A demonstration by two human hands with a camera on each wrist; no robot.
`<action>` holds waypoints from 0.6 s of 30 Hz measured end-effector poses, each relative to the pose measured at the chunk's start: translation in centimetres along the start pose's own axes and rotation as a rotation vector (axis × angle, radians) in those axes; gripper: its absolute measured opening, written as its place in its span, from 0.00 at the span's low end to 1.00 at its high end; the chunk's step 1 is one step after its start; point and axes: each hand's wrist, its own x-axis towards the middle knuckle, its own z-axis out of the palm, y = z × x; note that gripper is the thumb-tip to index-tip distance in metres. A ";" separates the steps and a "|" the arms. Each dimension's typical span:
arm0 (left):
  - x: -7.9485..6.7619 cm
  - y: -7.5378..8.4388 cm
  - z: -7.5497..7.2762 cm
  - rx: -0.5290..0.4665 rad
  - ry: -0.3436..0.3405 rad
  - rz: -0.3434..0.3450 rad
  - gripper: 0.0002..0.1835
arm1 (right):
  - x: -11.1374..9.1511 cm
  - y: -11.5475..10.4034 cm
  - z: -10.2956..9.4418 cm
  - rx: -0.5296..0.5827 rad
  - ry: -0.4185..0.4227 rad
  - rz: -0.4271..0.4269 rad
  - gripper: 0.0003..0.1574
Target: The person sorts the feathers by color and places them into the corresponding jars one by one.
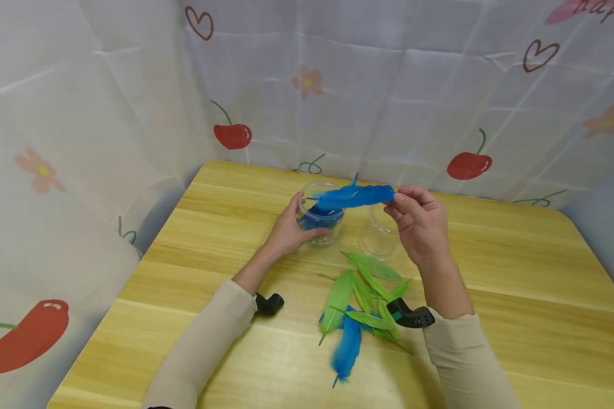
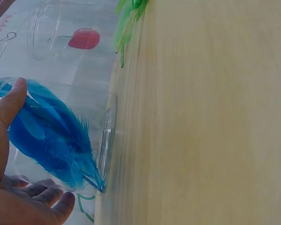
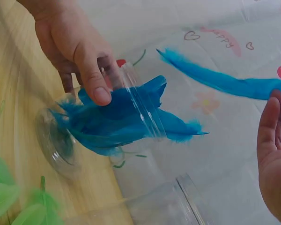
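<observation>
My left hand [image 1: 285, 232] holds a clear plastic jar [image 1: 334, 236], thumb on the near side and fingers around the far side. Inside the jar are several blue feathers [image 2: 51, 136]; in the right wrist view one of them pokes out past the rim. Above the jar's mouth, my right hand [image 1: 423, 224] pinches a long blue feather [image 1: 355, 196] by one end between thumb and fingertips. Its other end points left over the opening. A second clear jar [image 1: 378, 243] stands on the table just right of the first, partly behind my right hand.
Several green feathers [image 1: 340, 295] lie in a loose pile in front of the jars, with a blue feather [image 1: 347, 349] at the near side. The wooden table [image 1: 532, 318] meets a white curtain [image 1: 378, 108] with cherry prints at the back and left.
</observation>
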 end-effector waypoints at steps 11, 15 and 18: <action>0.0 0.2 0.1 0.006 0.017 -0.017 0.58 | 0.6 1.0 0.6 -0.091 0.190 -0.028 0.06; 0.0 0.1 0.1 0.007 0.017 -0.016 0.58 | 0.5 1.6 0.8 -0.159 0.175 -0.021 0.09; 0.1 0.1 0.2 0.009 0.017 -0.016 0.58 | 0.5 2.0 0.9 -0.211 0.165 -0.014 0.09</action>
